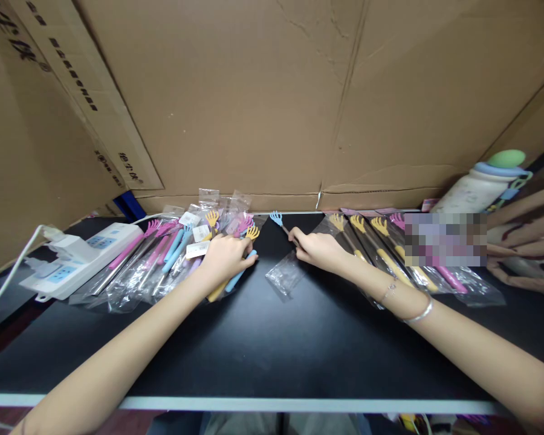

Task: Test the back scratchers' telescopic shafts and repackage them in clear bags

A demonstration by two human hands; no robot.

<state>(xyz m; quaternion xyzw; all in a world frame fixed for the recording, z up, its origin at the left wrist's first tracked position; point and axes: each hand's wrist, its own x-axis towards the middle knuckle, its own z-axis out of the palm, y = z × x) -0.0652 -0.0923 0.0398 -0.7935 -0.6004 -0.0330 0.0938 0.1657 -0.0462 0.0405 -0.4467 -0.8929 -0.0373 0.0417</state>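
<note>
In my right hand (315,246) the fingers are closed round the metal rod of a back scratcher with a blue claw (276,217). The claw points up and to the left. Below that hand a clear plastic bag (284,277) lies crumpled on the table. My left hand (229,255) rests with curled fingers over the right end of a pile of back scratchers (172,257). A blue handle (239,277) comes out from under its thumb, and a yellow claw (252,233) shows just above the fingers. The pile has pink, blue and yellow pieces, several in clear bags with white labels.
Several bagged back scratchers (390,257), yellow and pink, lie in a row on the right. A white power strip (84,260) with plugs sits at the left. A bottle (478,187) stands at the back right. Cardboard (254,109) walls the black table (263,350) behind.
</note>
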